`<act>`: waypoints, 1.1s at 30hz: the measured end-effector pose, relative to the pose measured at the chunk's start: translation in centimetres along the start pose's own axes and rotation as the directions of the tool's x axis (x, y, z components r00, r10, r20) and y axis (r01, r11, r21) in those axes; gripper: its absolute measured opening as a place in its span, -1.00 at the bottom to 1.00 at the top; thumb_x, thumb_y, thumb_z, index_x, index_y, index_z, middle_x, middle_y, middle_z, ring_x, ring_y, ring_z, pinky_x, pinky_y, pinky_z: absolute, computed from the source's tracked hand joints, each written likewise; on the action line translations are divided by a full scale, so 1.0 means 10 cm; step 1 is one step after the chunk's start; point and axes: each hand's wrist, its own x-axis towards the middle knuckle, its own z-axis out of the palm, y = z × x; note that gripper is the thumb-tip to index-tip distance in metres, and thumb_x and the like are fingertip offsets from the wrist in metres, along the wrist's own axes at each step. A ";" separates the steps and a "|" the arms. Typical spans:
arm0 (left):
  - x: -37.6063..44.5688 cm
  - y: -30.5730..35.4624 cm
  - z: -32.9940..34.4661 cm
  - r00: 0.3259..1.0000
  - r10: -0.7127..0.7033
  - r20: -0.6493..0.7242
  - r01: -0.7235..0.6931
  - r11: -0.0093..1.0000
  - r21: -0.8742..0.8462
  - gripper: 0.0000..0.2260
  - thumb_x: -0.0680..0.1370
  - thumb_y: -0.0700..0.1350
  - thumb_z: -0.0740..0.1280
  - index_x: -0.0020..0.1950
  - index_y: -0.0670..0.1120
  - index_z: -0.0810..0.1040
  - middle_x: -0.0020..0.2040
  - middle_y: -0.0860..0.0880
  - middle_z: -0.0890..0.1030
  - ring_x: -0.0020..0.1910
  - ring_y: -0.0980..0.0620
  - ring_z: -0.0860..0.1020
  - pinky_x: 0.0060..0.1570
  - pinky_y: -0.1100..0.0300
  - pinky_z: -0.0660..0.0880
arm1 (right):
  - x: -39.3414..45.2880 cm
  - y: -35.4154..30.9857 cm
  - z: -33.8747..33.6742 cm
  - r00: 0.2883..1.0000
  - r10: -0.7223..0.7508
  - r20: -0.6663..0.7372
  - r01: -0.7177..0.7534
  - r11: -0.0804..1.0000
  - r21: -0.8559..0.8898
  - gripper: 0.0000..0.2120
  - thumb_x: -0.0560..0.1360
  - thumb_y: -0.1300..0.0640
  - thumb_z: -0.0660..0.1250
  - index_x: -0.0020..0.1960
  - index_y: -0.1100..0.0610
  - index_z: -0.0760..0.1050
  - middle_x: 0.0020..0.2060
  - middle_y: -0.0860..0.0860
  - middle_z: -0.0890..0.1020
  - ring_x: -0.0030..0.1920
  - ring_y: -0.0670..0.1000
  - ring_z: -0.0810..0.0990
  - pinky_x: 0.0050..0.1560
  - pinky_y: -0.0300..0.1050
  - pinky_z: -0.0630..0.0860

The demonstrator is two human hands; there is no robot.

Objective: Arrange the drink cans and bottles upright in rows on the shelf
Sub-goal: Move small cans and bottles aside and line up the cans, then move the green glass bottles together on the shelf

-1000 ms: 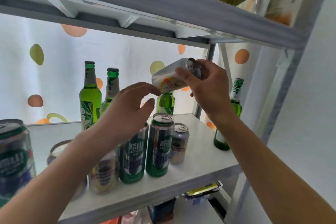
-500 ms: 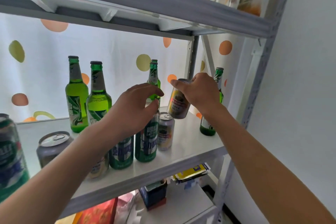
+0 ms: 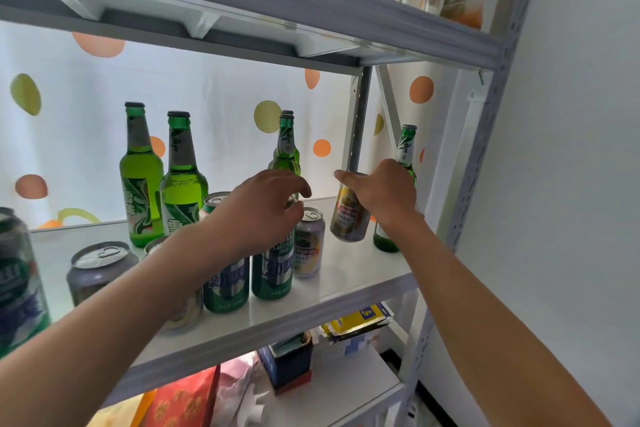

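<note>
A: Where is the held can (image 3: 347,218)?
B: Gripped from above by the right hand (image 3: 384,191), tilted, its base just above the shelf (image 3: 349,279), right of the short silver can (image 3: 308,242).
A: The left hand (image 3: 264,207)?
B: Fingers loosely curled over a tall green can (image 3: 272,270); whether it grips is unclear. Green bottles (image 3: 181,172) stand farther back.

White wall (image 3: 581,149), backlit dotted curtain (image 3: 214,87), grey shelving frame (image 3: 485,163)

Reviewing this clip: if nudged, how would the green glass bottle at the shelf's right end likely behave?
The green bottle is tall and narrow, so probably tips easily. Being glass near the shelf edge, it could break. It likely rolls if toppled.
</note>
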 end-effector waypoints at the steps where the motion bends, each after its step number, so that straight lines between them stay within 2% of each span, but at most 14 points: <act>1: 0.04 -0.01 -0.03 0.999 0.006 0.037 -0.007 1.000 0.017 -0.78 0.57 -0.06 0.21 0.18 0.02 0.55 0.18 0.09 0.54 0.18 0.08 0.45 0.11 0.18 0.36 | -0.02 0.05 0.07 0.999 0.003 0.034 -0.002 1.000 -0.006 -0.33 0.29 -0.42 0.41 -0.09 0.22 0.54 -0.17 0.08 0.66 -0.13 0.11 0.65 -0.28 -0.12 0.49; 4: 0.15 -0.09 -0.12 0.993 -0.001 0.116 -0.009 0.996 0.087 -0.79 0.56 -0.03 0.22 0.14 0.05 0.57 0.19 0.08 0.55 0.18 0.04 0.47 0.19 0.10 0.40 | -0.08 0.18 0.22 0.992 -0.021 0.127 0.028 0.998 -0.055 -0.34 0.30 -0.43 0.40 -0.15 0.22 0.54 -0.27 0.07 0.62 -0.21 0.11 0.63 -0.40 -0.17 0.35; 6: 0.22 -0.13 -0.17 0.991 -0.015 0.134 -0.001 0.993 0.118 -0.80 0.55 -0.03 0.24 0.11 0.06 0.59 0.19 0.08 0.55 0.17 0.04 0.48 0.17 0.10 0.40 | -0.09 0.22 0.26 0.986 -0.057 0.159 0.068 0.995 -0.070 -0.38 0.31 -0.42 0.40 -0.26 0.18 0.47 -0.40 0.01 0.52 -0.31 0.10 0.56 -0.47 -0.18 0.22; 8: 0.31 -0.15 -0.21 0.988 -0.037 0.152 0.014 0.989 0.146 -0.81 0.54 -0.04 0.25 0.09 0.06 0.60 0.17 0.06 0.57 0.12 0.01 0.50 0.13 0.10 0.42 | -0.10 0.26 0.29 0.979 -0.094 0.180 0.109 0.991 -0.079 -0.39 0.32 -0.41 0.40 -0.33 0.16 0.41 -0.46 -0.02 0.46 -0.35 0.07 0.51 -0.48 -0.17 0.18; 12: 0.55 -0.17 -0.27 0.982 -0.056 0.183 0.008 0.968 0.252 -0.79 0.55 -0.04 0.24 0.10 0.03 0.61 0.16 0.02 0.58 0.10 -0.04 0.52 0.12 0.06 0.46 | -0.14 0.31 0.36 0.972 -0.131 0.193 0.148 0.986 -0.079 -0.41 0.32 -0.42 0.39 -0.37 0.10 0.36 -0.46 -0.03 0.46 -0.36 0.04 0.49 -0.45 -0.14 0.23; 15: 0.66 -0.20 -0.27 0.980 -0.050 0.193 -0.008 0.958 0.288 -0.79 0.56 -0.04 0.24 0.12 0.02 0.61 0.15 0.03 0.57 0.12 -0.04 0.52 0.14 0.07 0.46 | -0.20 0.30 0.45 0.973 -0.168 0.156 0.187 0.976 -0.113 -0.41 0.33 -0.45 0.35 -0.28 0.11 0.44 -0.37 -0.01 0.54 -0.27 0.07 0.57 -0.36 -0.12 0.35; 20: 0.64 -0.18 -0.16 0.973 0.013 0.231 -0.110 0.905 0.412 -0.80 0.57 -0.03 0.20 0.05 -0.02 0.59 0.08 0.01 0.57 0.07 -0.06 0.54 0.07 0.01 0.50 | -0.24 0.35 0.48 0.967 -0.225 0.120 0.240 0.961 -0.140 -0.41 0.36 -0.49 0.26 -0.21 0.08 0.47 -0.31 0.00 0.56 -0.24 0.07 0.55 -0.32 -0.12 0.37; 22: 0.66 -0.16 -0.13 0.972 -0.009 0.234 -0.081 0.924 0.374 -0.80 0.56 -0.03 0.21 0.06 0.00 0.60 0.13 0.01 0.56 0.10 -0.05 0.53 0.10 0.03 0.49 | -0.25 0.39 0.49 0.956 -0.260 0.137 0.281 0.945 -0.168 -0.35 0.39 -0.53 0.14 -0.12 0.07 0.51 -0.25 0.02 0.60 -0.21 0.09 0.56 -0.25 -0.08 0.46; 25: 0.84 -0.14 -0.16 0.956 -0.121 0.268 0.032 0.949 0.315 -0.79 0.55 -0.05 0.25 0.07 -0.05 0.61 0.13 -0.04 0.59 0.08 -0.07 0.54 0.10 0.07 0.50 | -0.25 0.42 0.44 0.944 -0.259 0.203 0.286 0.951 -0.117 -0.22 0.37 -0.57 -0.05 0.01 0.07 0.54 -0.16 0.03 0.64 -0.12 0.10 0.60 -0.13 -0.02 0.53; 28: 1.07 -0.22 -0.23 0.922 -0.274 0.274 0.194 0.938 0.286 -0.76 0.58 -0.07 0.25 0.13 -0.17 0.59 0.10 -0.13 0.59 0.01 -0.08 0.54 -0.01 0.14 0.47 | -0.15 0.41 0.32 0.922 -0.270 0.278 0.308 0.946 -0.103 -0.27 0.48 -0.48 -0.03 0.06 0.11 0.57 -0.10 0.08 0.66 -0.05 0.14 0.62 -0.14 -0.05 0.48; 30: 1.22 -0.26 -0.24 0.918 -0.326 0.224 0.259 0.923 0.284 -0.74 0.59 -0.06 0.24 0.14 -0.19 0.57 0.02 -0.13 0.57 -0.12 -0.07 0.51 -0.14 0.16 0.42 | -0.06 0.38 0.20 0.940 -0.284 0.192 0.306 0.947 -0.098 -0.37 0.54 -0.40 0.06 0.06 0.13 0.58 -0.09 0.05 0.68 -0.06 0.11 0.63 -0.13 -0.06 0.50; 32: 1.32 -0.30 -0.24 0.911 -0.370 0.180 0.312 0.907 0.283 -0.76 0.59 -0.05 0.25 0.11 -0.21 0.52 -0.13 -0.09 0.50 -0.30 -0.02 0.46 -0.32 0.21 0.39 | 0.05 0.33 0.05 0.959 -0.282 -0.038 0.278 0.957 -0.081 -0.57 0.57 -0.25 0.18 -0.05 0.10 0.55 -0.19 -0.03 0.65 -0.15 0.04 0.62 -0.12 -0.07 0.54; 33: 1.36 -0.32 -0.24 0.898 -0.414 0.150 0.373 0.896 0.242 -0.78 0.57 -0.05 0.29 0.06 -0.21 0.46 -0.17 -0.09 0.47 -0.32 -0.01 0.45 -0.35 0.21 0.39 | 0.12 0.31 -0.01 0.950 -0.272 -0.156 0.266 0.962 -0.057 -0.67 0.57 -0.17 0.22 -0.06 0.08 0.53 -0.20 -0.06 0.63 -0.17 0.01 0.61 -0.12 -0.09 0.53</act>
